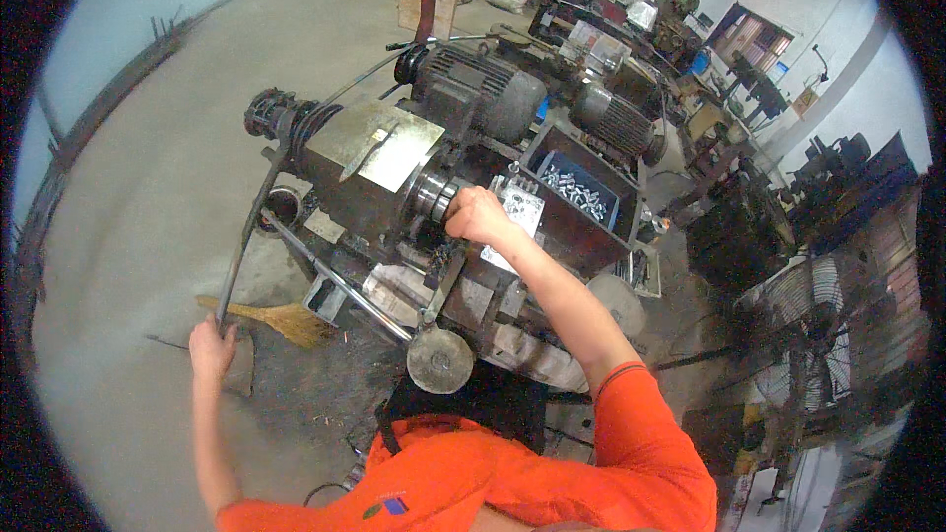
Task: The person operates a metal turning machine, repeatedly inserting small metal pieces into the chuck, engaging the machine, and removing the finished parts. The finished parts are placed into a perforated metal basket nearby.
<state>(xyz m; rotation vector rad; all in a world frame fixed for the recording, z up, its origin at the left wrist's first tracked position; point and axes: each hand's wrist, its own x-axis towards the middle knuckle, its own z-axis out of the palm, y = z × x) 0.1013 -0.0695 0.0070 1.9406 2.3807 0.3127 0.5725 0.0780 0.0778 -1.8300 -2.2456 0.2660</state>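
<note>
My left hand (pixel 212 347) is wrapped round the lower end of a long metal lever (pixel 246 241), which slants up to the pulley end of a lathe headstock (pixel 360 163). At the front of the spindle, my right hand (pixel 479 216) is closed against the round chuck (pixel 432 194). Its fingertips are turned away, so whatever they pinch there is hidden. A flat metal plate and a thin tool (pixel 371 150) lie on top of the headstock. Below the right hand, a round disc-shaped handwheel (pixel 440 361) faces me.
Right of the spindle, a metal bin (pixel 594 229) holds a blue tray (pixel 581 185) of small shiny metal parts. A large electric motor (pixel 481 89) sits behind the headstock. A broom (pixel 281 321) lies on the floor near the left hand. A caged fan (pixel 808 335) stands at the right.
</note>
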